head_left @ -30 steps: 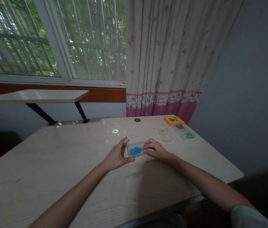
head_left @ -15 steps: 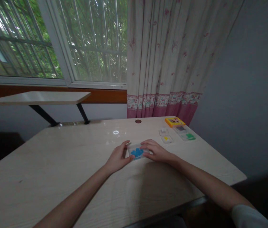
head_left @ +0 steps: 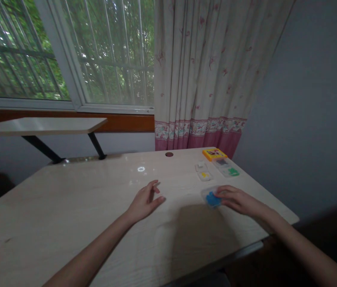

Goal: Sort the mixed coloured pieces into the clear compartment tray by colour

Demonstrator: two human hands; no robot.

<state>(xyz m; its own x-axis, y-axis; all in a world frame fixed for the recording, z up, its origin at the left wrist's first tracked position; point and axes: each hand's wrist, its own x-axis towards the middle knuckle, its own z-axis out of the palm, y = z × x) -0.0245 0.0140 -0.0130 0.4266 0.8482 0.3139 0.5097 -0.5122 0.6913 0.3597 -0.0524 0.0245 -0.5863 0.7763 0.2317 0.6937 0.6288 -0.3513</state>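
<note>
A small clear plastic case with blue pieces inside (head_left: 210, 197) lies on the pale wooden table (head_left: 67, 207), toward its right side. My right hand (head_left: 237, 199) rests on the case's right end, fingers curled over it. My left hand (head_left: 145, 201) lies on the table near the middle, holding nothing, fingers loosely apart and thumb out.
At the back right of the table lie a yellow box (head_left: 214, 154), a clear case with green pieces (head_left: 230, 172), and two small clear cases, one with a yellow piece (head_left: 204, 175). A cable hole (head_left: 169, 154) marks the far edge. A curtain (head_left: 210, 71) and window lie behind.
My right hand has slid the blue case from the table's middle to the right. My left hand has let go of it and stayed in place.
</note>
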